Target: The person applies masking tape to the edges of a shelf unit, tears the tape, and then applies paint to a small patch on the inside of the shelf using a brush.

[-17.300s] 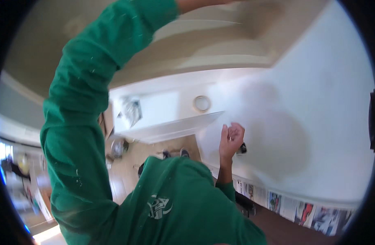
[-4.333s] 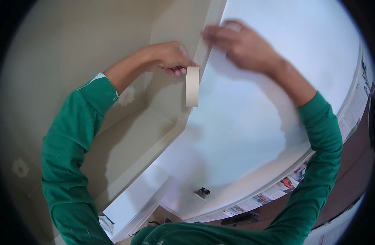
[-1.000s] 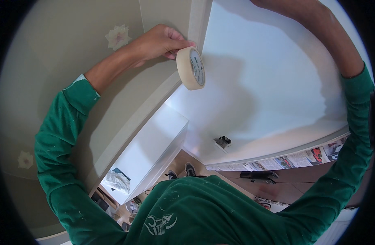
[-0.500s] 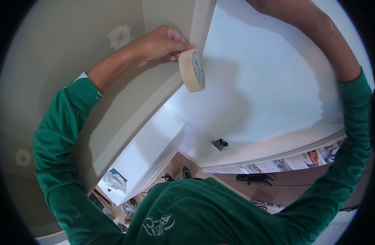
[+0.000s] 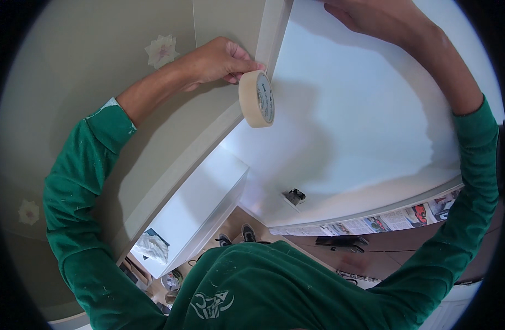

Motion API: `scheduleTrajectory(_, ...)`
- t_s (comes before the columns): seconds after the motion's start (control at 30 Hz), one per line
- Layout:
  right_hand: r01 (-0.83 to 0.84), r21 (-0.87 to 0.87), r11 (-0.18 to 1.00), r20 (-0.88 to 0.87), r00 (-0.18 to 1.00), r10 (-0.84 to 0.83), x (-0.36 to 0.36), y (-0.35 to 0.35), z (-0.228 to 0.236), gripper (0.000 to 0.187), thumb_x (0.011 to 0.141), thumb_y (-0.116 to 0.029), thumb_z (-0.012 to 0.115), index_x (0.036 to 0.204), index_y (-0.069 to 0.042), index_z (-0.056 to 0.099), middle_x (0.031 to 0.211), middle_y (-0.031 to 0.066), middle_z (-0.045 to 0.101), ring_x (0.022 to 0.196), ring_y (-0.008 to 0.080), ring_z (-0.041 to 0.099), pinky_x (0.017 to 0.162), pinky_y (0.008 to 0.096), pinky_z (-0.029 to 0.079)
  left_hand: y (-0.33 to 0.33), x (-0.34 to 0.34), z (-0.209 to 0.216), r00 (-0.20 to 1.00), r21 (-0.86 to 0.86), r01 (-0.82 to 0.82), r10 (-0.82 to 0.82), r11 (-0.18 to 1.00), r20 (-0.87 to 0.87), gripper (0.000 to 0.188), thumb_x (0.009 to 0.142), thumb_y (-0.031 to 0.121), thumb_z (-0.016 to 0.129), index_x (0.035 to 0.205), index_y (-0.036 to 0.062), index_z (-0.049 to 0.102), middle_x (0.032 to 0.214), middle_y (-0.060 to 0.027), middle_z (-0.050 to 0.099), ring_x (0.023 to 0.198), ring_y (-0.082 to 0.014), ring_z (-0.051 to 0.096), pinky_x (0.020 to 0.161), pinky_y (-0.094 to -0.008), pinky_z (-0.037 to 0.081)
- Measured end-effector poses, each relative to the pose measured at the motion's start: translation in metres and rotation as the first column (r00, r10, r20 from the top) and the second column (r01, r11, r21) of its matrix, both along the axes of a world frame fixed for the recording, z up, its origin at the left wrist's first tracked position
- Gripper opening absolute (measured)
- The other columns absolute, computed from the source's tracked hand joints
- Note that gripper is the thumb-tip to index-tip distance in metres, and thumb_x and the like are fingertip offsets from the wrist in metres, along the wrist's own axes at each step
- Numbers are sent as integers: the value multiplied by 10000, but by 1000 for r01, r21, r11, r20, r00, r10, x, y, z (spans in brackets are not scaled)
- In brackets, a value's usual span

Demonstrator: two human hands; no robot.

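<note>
Beige surface (image 5: 82,126): it is filling my left side, two pale, ragged-edged patches (image 5: 162,51) showing on it, one farther, one nearer.
White wall (image 5: 373,93): it is stretching across my right, a small dark fitting (image 5: 294,196) sitting toward its near end.
Newspaper (image 5: 392,218): printed sheets are running along the wall's near edge.
Brown surface (image 5: 392,247): it is lying on the near side of the newspaper, thin seams crossing it.
White ledge (image 5: 205,179): it is standing left of the wall.
Floor (image 5: 233,224): light brown is showing near me.
Light: I am seeing broad, soft shadows falling across the white wall.
</note>
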State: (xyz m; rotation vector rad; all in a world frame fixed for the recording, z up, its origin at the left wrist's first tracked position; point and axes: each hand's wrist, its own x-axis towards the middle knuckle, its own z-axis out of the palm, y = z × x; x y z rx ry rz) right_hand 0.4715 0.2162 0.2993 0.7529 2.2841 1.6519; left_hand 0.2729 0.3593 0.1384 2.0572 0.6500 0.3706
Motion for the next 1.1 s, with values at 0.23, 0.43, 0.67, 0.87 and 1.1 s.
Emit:
scheduleTrajectory(0.23,-5,-50,999,-29,1000,3,0,-1,2,272,903,-8,645,1147,-52,754,1300,146,680,1320,279,581,1106,424,484,3,-5,0,997,28,79,-78,996,-21,379,936,441,768,898,64,769,849,-5,682,845,-108,583,845,-281,483)
scheduleTrajectory(0.43,-86,-11,996,-162,983,83,4,4,2,246,911,14,619,1127,16,735,1254,171,708,1275,275,627,1109,420,484,-3,-18,2,994,8,106,-105,994,-36,393,948,443,753,943,51,784,892,-18,700,915,-129,610,938,-315,474)
scheduleTrajectory(0.67,-53,7,999,-120,991,53,2,2,4,235,936,-5,620,1137,2,743,1256,150,716,1264,263,638,1084,414,499,-11,-18,2,997,51,76,-76,996,-4,323,978,370,734,887,63,772,825,4,701,844,-90,607,868,-297,475)
scheduleTrajectory(0.87,-89,21,996,-74,993,90,3,2,3,226,941,-25,628,1132,-13,749,1246,137,716,1244,254,646,1061,411,509,0,-8,-2,997,75,80,-81,994,9,407,941,435,764,929,29,790,883,-42,705,892,-143,624,878,-319,490)
scheduleTrajectory(1.1,-114,47,992,-52,992,117,5,11,0,230,933,-20,626,1128,-22,749,1242,134,714,1244,254,643,1061,416,508,5,-3,-5,999,100,40,-41,994,9,355,940,374,775,919,20,780,850,-42,711,841,-131,636,841,-306,506)
